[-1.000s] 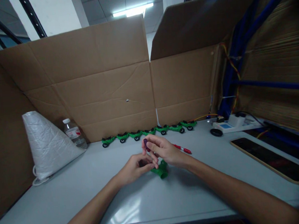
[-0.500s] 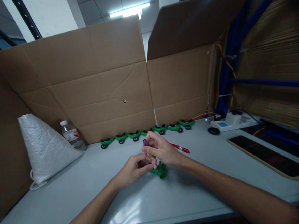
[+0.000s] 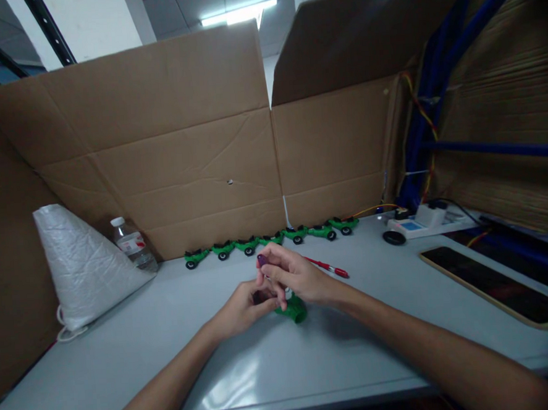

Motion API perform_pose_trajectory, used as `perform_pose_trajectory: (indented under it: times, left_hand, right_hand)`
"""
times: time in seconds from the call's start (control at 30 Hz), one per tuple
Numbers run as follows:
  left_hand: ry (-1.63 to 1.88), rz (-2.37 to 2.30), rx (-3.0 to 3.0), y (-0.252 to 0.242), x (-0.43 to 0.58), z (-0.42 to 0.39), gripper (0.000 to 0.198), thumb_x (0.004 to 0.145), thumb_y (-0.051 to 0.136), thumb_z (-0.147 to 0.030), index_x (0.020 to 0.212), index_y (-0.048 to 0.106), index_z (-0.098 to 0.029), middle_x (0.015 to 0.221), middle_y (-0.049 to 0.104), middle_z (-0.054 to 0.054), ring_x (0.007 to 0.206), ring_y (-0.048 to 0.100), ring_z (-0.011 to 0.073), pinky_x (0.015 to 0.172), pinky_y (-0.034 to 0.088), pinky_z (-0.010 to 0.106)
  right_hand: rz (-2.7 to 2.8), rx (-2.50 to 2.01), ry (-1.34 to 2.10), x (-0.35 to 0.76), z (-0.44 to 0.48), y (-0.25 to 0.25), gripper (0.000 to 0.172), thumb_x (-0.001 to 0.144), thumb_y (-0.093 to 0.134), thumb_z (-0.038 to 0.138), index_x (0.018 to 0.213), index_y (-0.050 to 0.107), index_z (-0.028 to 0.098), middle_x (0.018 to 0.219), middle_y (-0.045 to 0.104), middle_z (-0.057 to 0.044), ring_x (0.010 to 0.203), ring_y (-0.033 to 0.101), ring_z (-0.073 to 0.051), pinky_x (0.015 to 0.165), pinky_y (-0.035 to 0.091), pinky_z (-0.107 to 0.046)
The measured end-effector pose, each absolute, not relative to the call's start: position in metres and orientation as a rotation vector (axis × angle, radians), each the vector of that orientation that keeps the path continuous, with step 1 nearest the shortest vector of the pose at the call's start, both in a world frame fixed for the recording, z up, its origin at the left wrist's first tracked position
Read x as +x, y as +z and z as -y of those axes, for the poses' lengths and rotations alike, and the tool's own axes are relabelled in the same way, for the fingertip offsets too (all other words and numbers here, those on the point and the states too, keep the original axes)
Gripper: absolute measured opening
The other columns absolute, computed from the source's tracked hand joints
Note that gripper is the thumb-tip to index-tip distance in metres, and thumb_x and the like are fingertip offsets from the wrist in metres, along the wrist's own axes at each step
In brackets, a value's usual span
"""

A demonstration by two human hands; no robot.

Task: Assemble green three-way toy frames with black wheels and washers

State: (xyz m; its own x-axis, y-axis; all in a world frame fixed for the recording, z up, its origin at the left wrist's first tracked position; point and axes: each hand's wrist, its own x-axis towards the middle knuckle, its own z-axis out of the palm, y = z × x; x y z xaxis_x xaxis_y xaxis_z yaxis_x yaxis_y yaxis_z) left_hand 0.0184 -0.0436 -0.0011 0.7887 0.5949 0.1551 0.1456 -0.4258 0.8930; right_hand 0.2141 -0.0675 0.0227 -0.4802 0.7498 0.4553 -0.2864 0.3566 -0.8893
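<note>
My right hand (image 3: 293, 274) is closed round a small tool with a purple handle top (image 3: 261, 259), held upright over a green toy part (image 3: 293, 309) on the grey table (image 3: 125, 350). My left hand (image 3: 244, 307) is curled beside it, fingers pinched on the dark end of that green part. The two hands touch at the fingertips. What lies between the left fingers is mostly hidden.
A row of several green toy cars (image 3: 271, 239) lines the cardboard wall (image 3: 183, 173). A red pen (image 3: 328, 267) lies behind my right hand. A white bag (image 3: 80, 263) and water bottle (image 3: 131, 245) stand at left. A dark tablet (image 3: 497, 284) and white power strip (image 3: 426, 220) are at right.
The hands have stayed together over the green part. The purple-topped tool shifted slightly left and down in my right hand; the view drifted a little.
</note>
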Motion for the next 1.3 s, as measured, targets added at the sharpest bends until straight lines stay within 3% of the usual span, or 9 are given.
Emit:
perform_pose_trajectory:
  times: [0.23,0.47,0.7,0.93,1.3]
  left_hand:
    - [0.539,-0.558,1.979,-0.001,0.018,0.042,0.032,0.100,0.066,-0.043,0.091,0.069,-0.013,0.089,0.070,0.007,0.084,0.062,0.0162,0.081,0.047,0.027]
    - [0.565,-0.569,1.947,-0.002,0.018,0.043,0.029,0.098,0.069,-0.042,0.095,0.070,-0.013,0.092,0.071,0.007,0.086,0.063,0.0165,0.083,0.048,0.027]
    - [0.577,-0.600,1.971,-0.002,0.018,0.043,0.028,0.097,0.072,-0.041,0.098,0.073,-0.013,0.093,0.073,0.008,0.087,0.065,0.0179,0.083,0.049,0.028]
    - [0.586,-0.631,2.035,-0.001,0.017,0.044,0.031,0.098,0.069,-0.043,0.100,0.075,-0.013,0.093,0.073,0.008,0.083,0.063,0.0167,0.077,0.047,0.026]
    - [0.580,-0.626,2.044,-0.006,0.017,0.042,0.035,0.099,0.067,-0.046,0.105,0.075,-0.012,0.095,0.073,0.009,0.085,0.064,0.0179,0.078,0.048,0.028]
  right_hand:
    - [1.639,-0.430,1.298,0.212,0.066,0.017,0.024,0.103,0.062,0.040,0.105,0.045,0.023,0.096,0.072,0.001,0.044,0.059,-0.006,0.039,0.042,-0.017]
    - [1.610,-0.495,1.255,0.213,0.068,0.020,0.031,0.099,0.067,0.041,0.101,0.041,0.025,0.088,0.072,0.002,0.045,0.058,-0.008,0.040,0.048,-0.019]
    - [1.576,-0.550,1.237,0.212,0.067,0.018,0.034,0.097,0.070,0.043,0.101,0.040,0.026,0.068,0.061,0.010,0.041,0.057,-0.010,0.036,0.044,-0.017]
    - [1.652,-0.551,1.196,0.216,0.068,0.021,0.032,0.102,0.062,0.037,0.131,0.053,0.026,0.088,0.063,0.003,0.046,0.056,-0.005,0.042,0.045,-0.016]
    - [1.588,-0.487,1.268,0.219,0.067,0.024,0.033,0.103,0.058,0.050,0.117,0.066,0.021,0.091,0.066,0.000,0.047,0.053,-0.004,0.042,0.043,-0.015]
